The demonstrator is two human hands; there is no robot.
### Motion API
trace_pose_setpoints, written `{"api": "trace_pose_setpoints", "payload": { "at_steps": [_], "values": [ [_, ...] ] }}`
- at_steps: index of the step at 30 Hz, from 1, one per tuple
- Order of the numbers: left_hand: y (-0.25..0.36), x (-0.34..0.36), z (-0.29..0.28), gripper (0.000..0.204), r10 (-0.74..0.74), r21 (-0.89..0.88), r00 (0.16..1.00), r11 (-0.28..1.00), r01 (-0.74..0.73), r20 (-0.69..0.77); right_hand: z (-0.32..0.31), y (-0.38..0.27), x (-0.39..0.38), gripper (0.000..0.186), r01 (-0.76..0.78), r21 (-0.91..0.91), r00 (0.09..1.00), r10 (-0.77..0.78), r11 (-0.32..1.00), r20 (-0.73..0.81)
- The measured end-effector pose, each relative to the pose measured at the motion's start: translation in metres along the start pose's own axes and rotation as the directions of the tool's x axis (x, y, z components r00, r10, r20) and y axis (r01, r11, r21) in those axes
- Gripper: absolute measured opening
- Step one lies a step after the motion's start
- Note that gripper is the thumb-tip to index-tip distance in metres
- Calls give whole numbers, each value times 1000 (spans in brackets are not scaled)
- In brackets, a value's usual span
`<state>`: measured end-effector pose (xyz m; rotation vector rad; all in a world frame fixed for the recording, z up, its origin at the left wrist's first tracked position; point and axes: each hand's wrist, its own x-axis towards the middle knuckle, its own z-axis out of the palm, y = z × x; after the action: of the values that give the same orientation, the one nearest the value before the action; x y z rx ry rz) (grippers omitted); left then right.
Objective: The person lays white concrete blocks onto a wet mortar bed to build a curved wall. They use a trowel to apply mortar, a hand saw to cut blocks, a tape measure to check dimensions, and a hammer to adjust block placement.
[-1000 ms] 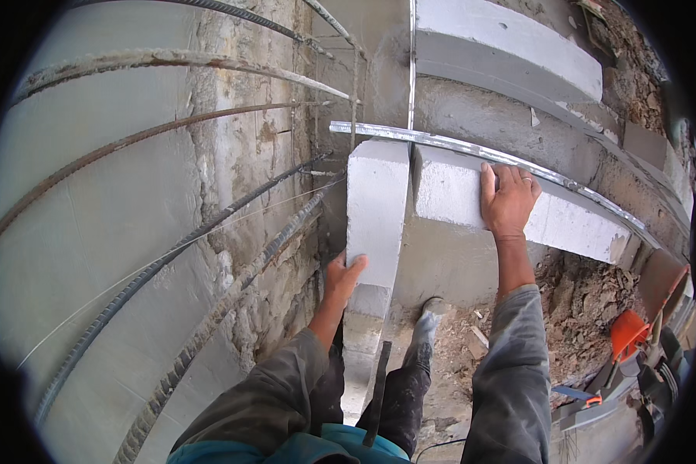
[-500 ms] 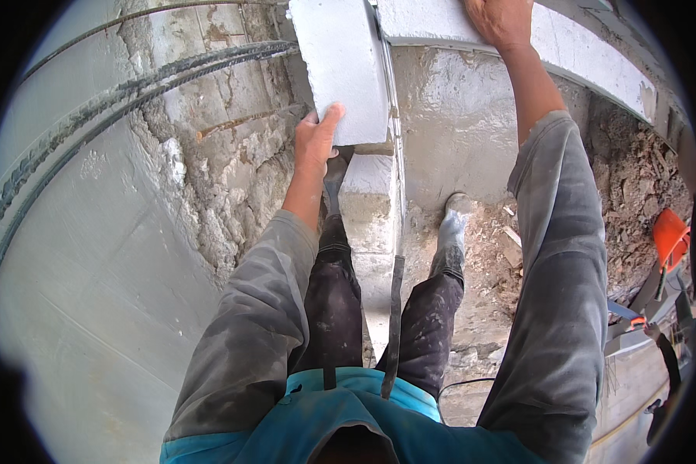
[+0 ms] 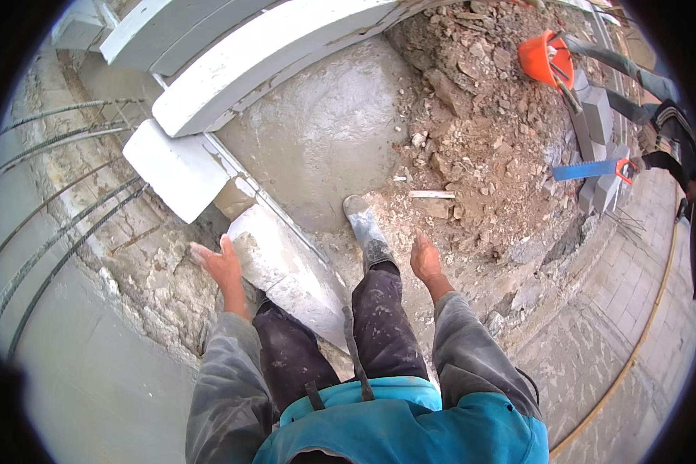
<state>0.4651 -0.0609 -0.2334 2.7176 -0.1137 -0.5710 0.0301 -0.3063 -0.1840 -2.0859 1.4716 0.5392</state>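
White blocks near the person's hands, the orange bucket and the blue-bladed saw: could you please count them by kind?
White blocks: 3
Orange bucket: 1
Blue-bladed saw: 1
Total: 5
The left hand touches the lowest block; the right hand is empty.

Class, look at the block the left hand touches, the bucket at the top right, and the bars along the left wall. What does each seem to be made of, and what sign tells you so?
Block by the left hand: probably light concrete, matt grey-white, smeared with mortar, crumbly edges. Bucket: likely plastic, with a smooth, even orange surface. Bars: probably steel, thin, dark and ribbed, though the ribbing is hard to make out.
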Motion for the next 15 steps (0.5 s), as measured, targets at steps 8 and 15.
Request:
{"api": "trace_pose_setpoints", "payload": {
  "at_steps": [8,15],
  "values": [
    [53,-150,31,120,-168,400,935,916,31,311,-131,170,55,48,-151,102,898,179,983,-401],
    [18,-119,18,81,-100,96,849,994,59,519,-292,226,159,48,50,-65,804,-79,997,-589]
  ]
}}
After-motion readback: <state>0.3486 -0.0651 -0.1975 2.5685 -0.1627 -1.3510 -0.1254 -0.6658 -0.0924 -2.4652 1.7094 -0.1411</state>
